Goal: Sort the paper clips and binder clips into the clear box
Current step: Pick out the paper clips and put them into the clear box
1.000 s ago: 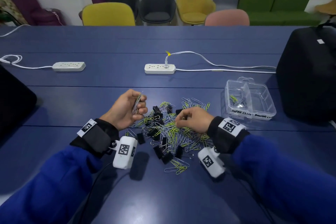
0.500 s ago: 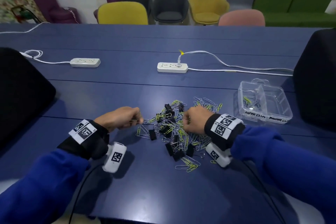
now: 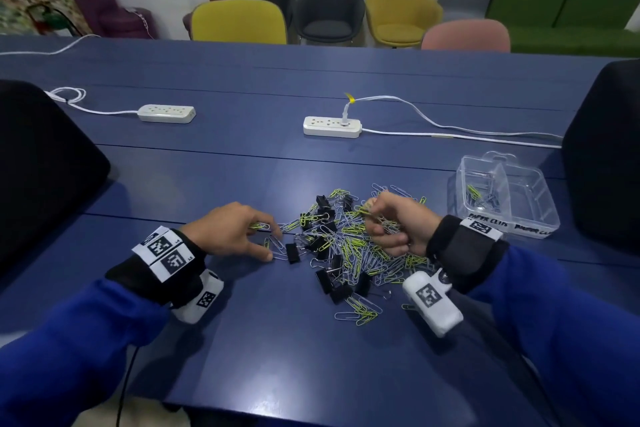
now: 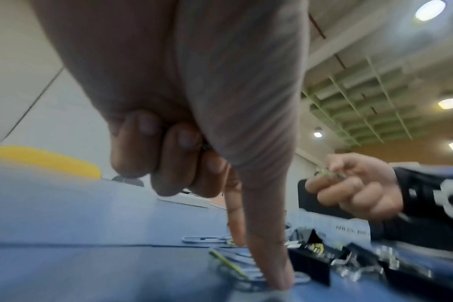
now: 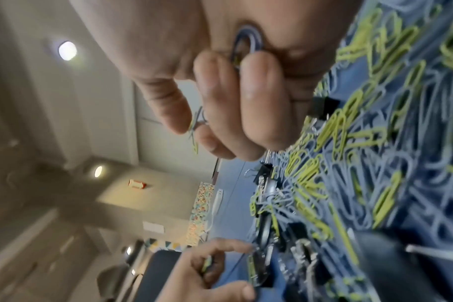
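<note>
left grip [image 3: 235, 234]: thumb and forefinger press down on loose paper clips at the pile's [image 3: 349, 246] near edge, other fingers curled over clips
right grip [image 3: 398, 222]: lifted over the pile, pinching a small bunch of paper clips [image 3: 363, 210]
clear box [image 3: 540, 191]: beyond the right grip, few clips inside
advice: probably keep black binder clips [image 3: 292, 252] out of each pinch, then drop into the compartment labelled for paper clips
bench [image 3: 242, 163]: dark blue, two power strips [image 3: 331, 126] beyond both grips
room: coloured chairs [image 3: 239, 21] behind

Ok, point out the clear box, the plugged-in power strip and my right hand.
clear box [image 3: 543, 218]: head view, front wall near the right label.
plugged-in power strip [image 3: 327, 126]: head view, top face.
right hand [image 3: 403, 224]: head view, back of the hand.
</note>
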{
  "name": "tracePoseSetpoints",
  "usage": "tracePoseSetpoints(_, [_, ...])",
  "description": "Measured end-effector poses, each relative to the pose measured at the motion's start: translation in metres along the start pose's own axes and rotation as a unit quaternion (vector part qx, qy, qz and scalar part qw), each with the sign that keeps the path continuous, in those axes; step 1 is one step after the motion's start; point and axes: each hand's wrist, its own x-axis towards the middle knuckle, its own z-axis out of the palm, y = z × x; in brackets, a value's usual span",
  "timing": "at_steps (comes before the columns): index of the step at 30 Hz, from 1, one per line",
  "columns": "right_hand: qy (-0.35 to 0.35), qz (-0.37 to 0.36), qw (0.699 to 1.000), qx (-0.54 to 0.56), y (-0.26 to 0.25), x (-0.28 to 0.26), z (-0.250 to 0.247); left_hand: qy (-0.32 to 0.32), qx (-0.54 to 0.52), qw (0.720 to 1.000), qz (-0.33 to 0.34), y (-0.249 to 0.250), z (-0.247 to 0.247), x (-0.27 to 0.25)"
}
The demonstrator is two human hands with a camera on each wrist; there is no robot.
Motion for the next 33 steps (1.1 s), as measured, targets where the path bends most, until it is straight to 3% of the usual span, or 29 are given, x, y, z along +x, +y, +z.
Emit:
tracePoseSetpoints(4, [-0.041,-0.017,0.992,0.121,0.003,0.0,-0.005,-0.002,0.091,0.996,0.017,0.005,-0.001,0.006])
tracePoseSetpoints(11, [-0.02,-0.041,0.978,0.204,0.014,-0.004,-0.018,-0.044,0.157,0.986,0.04,0.016,-0.002,0.018])
tracePoseSetpoints(18, [0.045,-0.068,0.973,0.214,0.007,-0.028,-0.035,-0.138,0.092,0.986,0.032,0.012,0.0,0.03])
tracePoseSetpoints(25, [0.071,-0.11,0.969,0.208,0.0,-0.054,-0.068,-0.109,0.006,0.993,0.042,0.008,-0.031,0.025])
tracePoseSetpoints(27, [0.109,-0.113,0.97,0.183,-0.005,-0.063,-0.085,-0.095,-0.061,0.993,0.04,0.021,-0.052,0.023])
tracePoseSetpoints(29, [0.194,-0.101,0.968,0.121,-0.012,-0.069,-0.106,-0.077,-0.149,0.985,0.044,0.043,-0.071,0.027])
tracePoseSetpoints(33, [0.381,-0.046,0.922,-0.043,-0.027,-0.064,-0.145,-0.032,-0.207,0.974,0.092,0.102,-0.088,0.056])
